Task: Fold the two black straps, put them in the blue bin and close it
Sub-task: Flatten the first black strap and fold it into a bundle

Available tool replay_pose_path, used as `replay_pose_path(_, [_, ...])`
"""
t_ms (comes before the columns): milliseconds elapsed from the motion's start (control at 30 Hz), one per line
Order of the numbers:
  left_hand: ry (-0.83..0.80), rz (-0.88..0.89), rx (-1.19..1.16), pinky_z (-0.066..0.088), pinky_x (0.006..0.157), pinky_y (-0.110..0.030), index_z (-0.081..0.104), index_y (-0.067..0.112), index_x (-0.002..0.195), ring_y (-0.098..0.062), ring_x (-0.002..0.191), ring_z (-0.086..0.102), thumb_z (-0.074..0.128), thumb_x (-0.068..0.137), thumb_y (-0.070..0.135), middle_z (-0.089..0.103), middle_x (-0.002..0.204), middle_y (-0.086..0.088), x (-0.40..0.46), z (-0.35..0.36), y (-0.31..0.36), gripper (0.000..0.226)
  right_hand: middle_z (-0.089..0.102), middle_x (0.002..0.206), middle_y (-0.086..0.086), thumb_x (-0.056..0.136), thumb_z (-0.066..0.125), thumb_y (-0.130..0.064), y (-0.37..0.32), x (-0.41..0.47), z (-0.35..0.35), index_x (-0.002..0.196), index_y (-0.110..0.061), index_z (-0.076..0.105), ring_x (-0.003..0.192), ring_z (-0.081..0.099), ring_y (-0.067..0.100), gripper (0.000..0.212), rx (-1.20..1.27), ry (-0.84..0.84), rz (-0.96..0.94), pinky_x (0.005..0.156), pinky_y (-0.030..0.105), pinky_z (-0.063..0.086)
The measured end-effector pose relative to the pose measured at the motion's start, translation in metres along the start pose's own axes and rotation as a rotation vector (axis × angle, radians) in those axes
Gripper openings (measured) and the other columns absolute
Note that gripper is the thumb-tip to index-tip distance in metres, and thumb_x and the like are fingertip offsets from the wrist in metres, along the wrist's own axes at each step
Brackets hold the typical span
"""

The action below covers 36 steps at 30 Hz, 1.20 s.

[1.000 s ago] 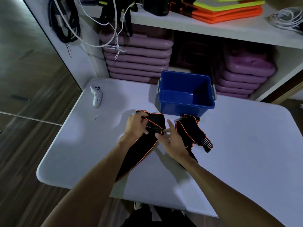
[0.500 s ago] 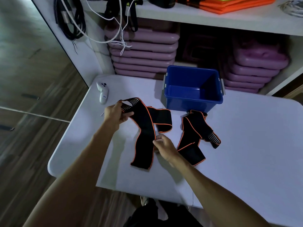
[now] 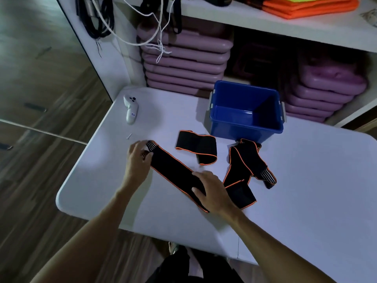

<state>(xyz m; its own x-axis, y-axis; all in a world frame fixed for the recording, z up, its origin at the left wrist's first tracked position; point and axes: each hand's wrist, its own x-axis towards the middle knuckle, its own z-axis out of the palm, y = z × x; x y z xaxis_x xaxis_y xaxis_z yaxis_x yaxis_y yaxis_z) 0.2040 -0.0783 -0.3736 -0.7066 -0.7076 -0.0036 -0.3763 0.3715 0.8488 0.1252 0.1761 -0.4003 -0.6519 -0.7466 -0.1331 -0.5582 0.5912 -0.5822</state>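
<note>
Your left hand pinches the striped end of one black strap against the white table; your right hand presses flat on the same strap's near end, fingers spread, not clenched around it; the strap lies stretched out diagonally between your hands, and its far part curls back in a loop just in front of the bin. The second strap lies loosely bunched just right of your right hand, untouched. The blue bin stands open at the table's far edge; no lid shows. A white controller rests to the left.
</note>
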Motion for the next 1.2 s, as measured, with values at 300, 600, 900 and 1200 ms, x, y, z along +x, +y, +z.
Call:
replay_pose_path(300, [-0.438,-0.025,0.625,0.010,0.117,-0.054,0.007,0.012,0.153,-0.033,0.149,-0.005,0.048,0.096,0.041,-0.007,0.161,-0.016,-0.014,0.051,-0.025,0.076,0.036,0.146,0.007,0.095,0.052,-0.040,0.015,-0.021,-0.003,0.144,-0.023,0.042,0.133,0.036,0.029,0.053,-0.279,-0.172,-0.113,0.107,0.043,0.041])
replay_pose_path(600, [-0.266,0.342,0.668,0.038,0.099,-0.048,0.037,0.016,0.142,-0.036,0.129,0.038,0.057,0.080,0.010,0.036,0.144,-0.013,0.008,0.089,0.062,0.066,0.060,0.116,-0.006,0.094,0.046,-0.041,0.029,-0.004,-0.033,0.120,-0.022,0.059,0.110,0.059,0.010,0.036,0.355,0.140,0.071,0.093,0.028,0.050])
replay_pose_path(900, [-0.570,0.399,1.057,0.021,0.114,-0.050,0.016,0.017,0.150,-0.037,0.140,0.024,0.064,0.075,0.010,0.033,0.150,-0.012,0.054,0.140,0.103,0.089,0.067,0.091,-0.006,0.095,0.058,-0.019,0.085,0.006,-0.099,0.107,-0.026,0.065,0.082,0.064,0.006,0.016,0.486,0.114,0.299,0.069,0.015,0.048])
replay_pose_path(1200, [-0.207,0.645,0.662,0.039,0.073,-0.033,0.059,0.019,0.089,-0.025,0.091,0.053,0.058,0.067,0.002,0.056,0.097,-0.005,0.006,0.080,0.059,0.028,0.068,0.096,0.000,0.095,0.055,-0.017,0.075,0.016,-0.098,0.114,-0.021,0.063,0.086,0.065,0.007,0.020,0.487,0.140,0.185,0.075,0.022,0.055])
